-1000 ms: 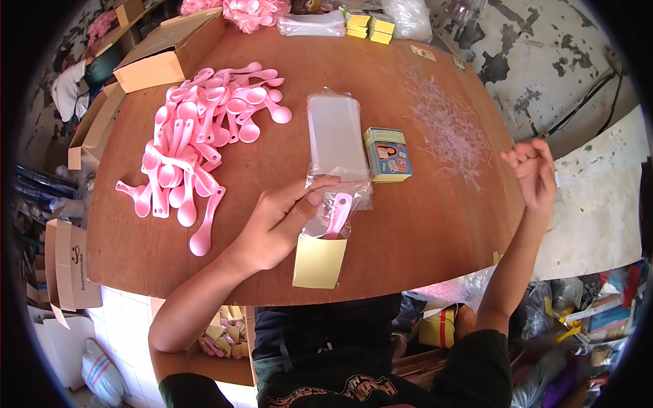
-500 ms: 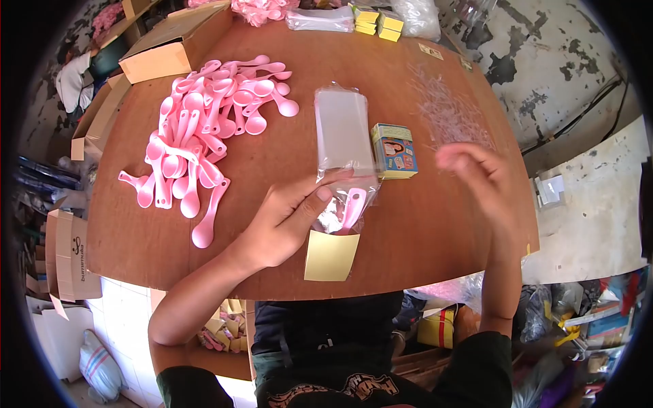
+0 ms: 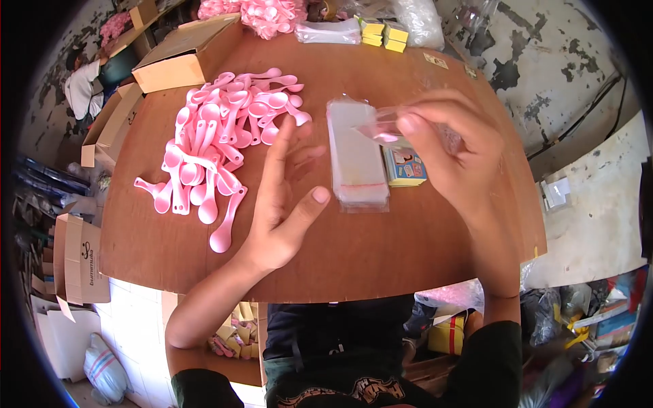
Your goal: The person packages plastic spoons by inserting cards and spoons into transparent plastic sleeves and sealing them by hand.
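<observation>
My left hand (image 3: 279, 207) is raised over the table with its fingers spread and nothing in it. My right hand (image 3: 459, 146) pinches a clear plastic packet (image 3: 379, 129) with something pink inside, probably a pink spoon; its far part is blurred and my fingers cover the rest. Below the packet lies a stack of clear plastic bags (image 3: 357, 163). Beside that stack, partly under my right hand, is a pile of small printed cards (image 3: 407, 170). Left of my left hand spreads a heap of pink measuring spoons (image 3: 197, 146), one spoon (image 3: 224, 224) lying nearest me.
Along the table's far edge are a cardboard box (image 3: 177, 61), a bundle of pink spoons (image 3: 272, 17), clear bags (image 3: 328, 32) and yellow card stacks (image 3: 383, 32). Under the front edge, a box (image 3: 235, 370) holds packed pieces. Another person (image 3: 85, 85) is at far left.
My left hand has let go of the packet with the spoon and card, and opened. My right hand has moved left and now pinches a packet above the bag stack.
</observation>
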The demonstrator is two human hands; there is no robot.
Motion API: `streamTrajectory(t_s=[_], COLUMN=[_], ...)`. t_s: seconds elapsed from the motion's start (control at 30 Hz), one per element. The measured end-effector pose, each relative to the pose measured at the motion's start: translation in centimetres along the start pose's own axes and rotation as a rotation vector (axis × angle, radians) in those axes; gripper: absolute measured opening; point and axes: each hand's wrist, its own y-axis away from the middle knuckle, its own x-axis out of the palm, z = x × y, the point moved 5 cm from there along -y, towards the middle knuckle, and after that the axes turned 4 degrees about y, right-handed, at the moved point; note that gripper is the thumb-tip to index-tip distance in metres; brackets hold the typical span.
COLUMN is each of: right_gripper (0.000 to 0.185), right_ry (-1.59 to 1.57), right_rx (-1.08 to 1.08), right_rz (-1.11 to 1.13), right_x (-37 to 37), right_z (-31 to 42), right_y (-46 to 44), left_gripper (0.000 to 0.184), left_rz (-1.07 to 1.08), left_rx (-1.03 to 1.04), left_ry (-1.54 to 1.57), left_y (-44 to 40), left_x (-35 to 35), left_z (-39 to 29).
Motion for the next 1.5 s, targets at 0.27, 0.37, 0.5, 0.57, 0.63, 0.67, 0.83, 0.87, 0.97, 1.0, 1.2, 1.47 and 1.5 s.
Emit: streamTrajectory(t_s=[0.27,0.37,0.5,0.57,0.63,0.67,0.83,0.87,0.97,1.0,1.2,1.47,1.5], right_gripper=[0.006,0.018,0.028,0.027,0.024,0.024,0.019,0.019,0.017,0.017,0.016,0.013,0.013], right_ry=[-0.545,-0.691,-0.959,-0.919,-0.864,-0.868,-0.771,-0.775,-0.753,-0.755,-0.713,-0.776,-0.784], right_rx=[0.703,0.915,1.054,1.037,1.006,1.007,1.019,0.984,0.938,0.942,0.873,0.680,0.682], right_rz=[0.222,0.285,0.262,0.277,0.272,0.271,0.205,0.204,0.200,0.199,0.129,0.140,0.140], right_x=[3.2,3.9,4.2,4.7,5.1,5.4,5.5,5.4,5.3,5.3,5.8,5.8,5.7], right_z=[0.2,-1.5,-3.2,-3.6,-3.8,-4.0,-4.5,-4.5,-4.4,-4.2,-3.7,-3.9,-4.0], right_y=[3.8,5.7,8.0,9.4,10.9,11.5,12.9,12.8,12.9,12.9,12.7,13.0,13.0], left_gripper=[0.098,0.084,0.082,0.077,0.075,0.073,0.049,0.040,0.023,0.021,0.018,0.023,0.022], left_rz=[0.180,0.277,0.272,0.148,0.142,0.136,0.144,0.139,0.081,0.069,0.001,-0.002,0.013], left_rx=[0.164,-0.247,-0.300,-0.332,-0.338,-0.346,-0.327,-0.333,-0.362,-0.419,-0.374,-0.389,-0.368], left_ry=[-0.534,-0.108,-0.181,0.003,0.001,0.000,-0.099,-0.070,-0.004,-0.010,-0.064,-0.154,-0.152], left_y=[0.4,1.2,1.2,1.2,1.1,1.1,1.0,1.0,0.7,0.7,1.0,0.7,0.7], left_x=[1.3,1.4,1.5,1.4,1.5,1.5,0.8,0.7,0.4,0.2,-0.3,-1.1,-1.1], left_z=[-0.2,2.6,3.6,4.0,4.2,4.3,4.7,4.9,4.4,4.3,4.5,4.2,4.1])
